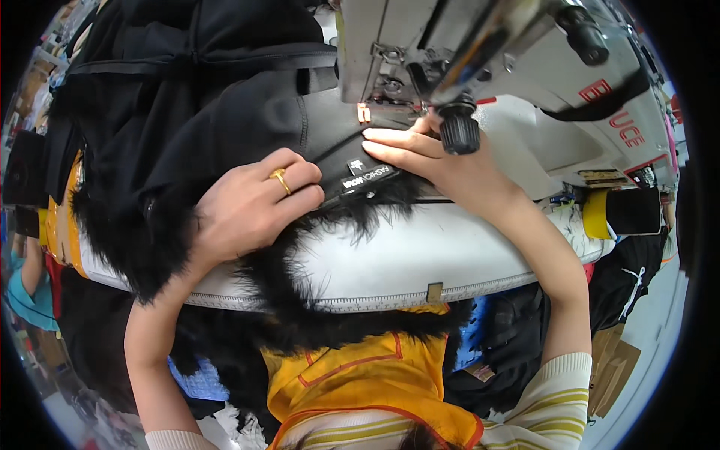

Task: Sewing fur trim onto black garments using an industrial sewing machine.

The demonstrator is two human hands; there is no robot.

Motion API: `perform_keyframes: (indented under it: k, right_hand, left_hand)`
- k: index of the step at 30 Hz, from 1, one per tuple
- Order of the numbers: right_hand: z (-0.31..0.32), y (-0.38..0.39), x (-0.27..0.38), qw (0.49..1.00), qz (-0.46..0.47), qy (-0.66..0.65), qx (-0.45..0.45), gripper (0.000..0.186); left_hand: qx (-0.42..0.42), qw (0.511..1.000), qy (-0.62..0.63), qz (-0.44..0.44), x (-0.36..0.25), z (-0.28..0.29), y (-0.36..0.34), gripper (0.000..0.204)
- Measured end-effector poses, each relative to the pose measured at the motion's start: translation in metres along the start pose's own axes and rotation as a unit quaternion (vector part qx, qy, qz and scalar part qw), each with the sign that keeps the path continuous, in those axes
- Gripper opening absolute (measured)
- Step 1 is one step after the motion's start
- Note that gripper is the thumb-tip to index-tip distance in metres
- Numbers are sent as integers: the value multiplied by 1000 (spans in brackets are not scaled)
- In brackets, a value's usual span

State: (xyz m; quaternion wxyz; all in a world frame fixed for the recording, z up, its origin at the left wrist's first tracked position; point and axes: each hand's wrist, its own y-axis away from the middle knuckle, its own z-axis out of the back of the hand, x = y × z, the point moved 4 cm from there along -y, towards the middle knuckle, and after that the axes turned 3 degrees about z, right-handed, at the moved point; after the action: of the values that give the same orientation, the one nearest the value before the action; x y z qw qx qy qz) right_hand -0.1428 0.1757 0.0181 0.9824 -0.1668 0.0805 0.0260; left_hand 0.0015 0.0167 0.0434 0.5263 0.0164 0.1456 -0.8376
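My left hand (251,202), with a gold ring, is closed on the edge of a black garment (172,97) trimmed with long black feathers (127,240). My right hand (457,169) lies with fingers stretched out on the same fabric, fingertips beside the needle area of a sewing machine (390,45), partly hidden behind a black knob (459,131). Between my hands, along the fabric's edge, is a black label (367,180). More feather trim hangs over the white table edge below my left hand.
The table's front edge (375,262) carries a measuring tape. Small black-and-yellow pads (630,211) sit at its right end. Dark cloth (510,330) and cardboard (615,367) lie below. At far left another person's arm and teal sleeve (30,292) show.
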Motion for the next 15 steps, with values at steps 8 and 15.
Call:
perform_keyframes:
  k: [8, 15]
  right_hand:
    - [4, 19, -49, 991, -121, -49, -34, 27]
    - [-3, 28, -44, 985, -29, 53, -162, 16]
  left_hand:
    - [-85, 990, -73, -89, 45, -8, -36, 25]
    - [-73, 989, -83, -99, 44, -4, -47, 23]
